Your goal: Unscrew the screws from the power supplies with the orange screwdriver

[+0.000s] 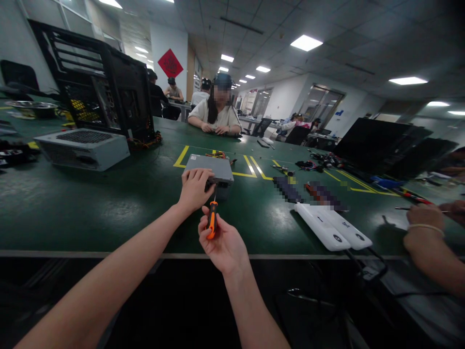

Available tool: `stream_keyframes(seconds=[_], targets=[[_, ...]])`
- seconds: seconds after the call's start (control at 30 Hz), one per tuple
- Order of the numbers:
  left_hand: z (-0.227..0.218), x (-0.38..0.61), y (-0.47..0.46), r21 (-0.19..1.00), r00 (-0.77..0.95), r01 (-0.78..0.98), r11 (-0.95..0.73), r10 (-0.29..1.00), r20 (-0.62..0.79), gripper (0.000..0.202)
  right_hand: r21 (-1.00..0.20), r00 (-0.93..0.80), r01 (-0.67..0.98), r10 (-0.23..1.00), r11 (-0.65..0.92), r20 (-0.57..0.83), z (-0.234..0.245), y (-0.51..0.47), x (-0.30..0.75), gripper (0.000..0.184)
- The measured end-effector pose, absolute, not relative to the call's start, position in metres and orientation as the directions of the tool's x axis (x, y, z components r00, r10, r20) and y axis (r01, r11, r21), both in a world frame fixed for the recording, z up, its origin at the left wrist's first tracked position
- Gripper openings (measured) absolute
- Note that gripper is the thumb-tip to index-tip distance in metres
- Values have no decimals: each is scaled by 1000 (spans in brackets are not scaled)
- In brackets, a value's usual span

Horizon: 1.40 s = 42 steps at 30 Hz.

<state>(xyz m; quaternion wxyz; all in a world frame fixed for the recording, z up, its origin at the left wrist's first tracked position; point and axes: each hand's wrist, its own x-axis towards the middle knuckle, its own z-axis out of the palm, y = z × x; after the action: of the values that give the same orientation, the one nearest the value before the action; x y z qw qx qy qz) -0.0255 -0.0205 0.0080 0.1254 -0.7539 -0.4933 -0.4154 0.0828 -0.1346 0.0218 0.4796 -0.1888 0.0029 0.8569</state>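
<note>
A grey computer power supply unit (208,166) lies on the green table in front of me, with colored cables behind it. My left hand (194,190) grips its near left part, fingers bent over the top and thumb at the front side. In my right hand (223,238) is an orange and black screwdriver (212,220), its handle between thumb and fingers. The shaft points up and away at the near face of the unit. Whether the tip sits in a screw is too small to tell.
A second power supply (85,148) and an open black computer case (98,87) stand at left. White power banks (327,227) lie right, near blurred phone-like items. Across the table (145,213) sits a person (216,109); another person's hand (425,218) is at far right.
</note>
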Motion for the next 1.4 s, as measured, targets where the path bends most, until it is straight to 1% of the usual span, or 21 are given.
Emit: stream_keyframes(seconds=[0.17,0.27,0.4,0.5,0.63,0.77,0.87,0.97,1.1,1.2,1.3,1.4], targets=[[9,-25,-21,228,169,845,-483,646,744,21,-203,-411,-853,859,-480,-306,19,-133,82,30],[9,-25,-22,235,166,841,-486,648,744,22,-162,-415,-863,855,-478,-312,19,-132,84,27],[9,-25,-22,247,166,838,-487,658,735,22,-108,-472,-843,821,-527,-320,19,-133,87,26],[9,-25,-22,238,167,842,-484,653,738,22,-142,-480,-830,820,-540,-311,18,-133,85,30],[9,-25,-21,232,167,842,-487,644,746,22,-181,-423,-852,850,-491,-316,17,-132,82,29],[9,-25,-21,235,160,844,-481,646,747,23,-133,-438,-859,844,-494,-309,18,-132,84,24],[8,-25,-21,232,158,850,-473,649,744,22,-107,-486,-837,819,-536,-305,17,-131,85,26],[8,-25,-21,227,162,852,-472,650,742,22,-126,-490,-829,816,-545,-306,16,-131,84,29],[8,-25,-21,227,164,848,-478,645,747,22,-168,-430,-853,847,-494,-312,16,-130,82,29],[8,-25,-21,228,164,847,-481,642,749,22,-138,-434,-860,847,-491,-308,17,-130,83,24],[9,-25,-22,231,164,842,-487,640,750,21,-102,-467,-851,831,-515,-301,16,-130,85,26],[10,-25,-22,232,164,845,-482,646,745,21,-127,-492,-828,816,-546,-303,14,-130,85,28]])
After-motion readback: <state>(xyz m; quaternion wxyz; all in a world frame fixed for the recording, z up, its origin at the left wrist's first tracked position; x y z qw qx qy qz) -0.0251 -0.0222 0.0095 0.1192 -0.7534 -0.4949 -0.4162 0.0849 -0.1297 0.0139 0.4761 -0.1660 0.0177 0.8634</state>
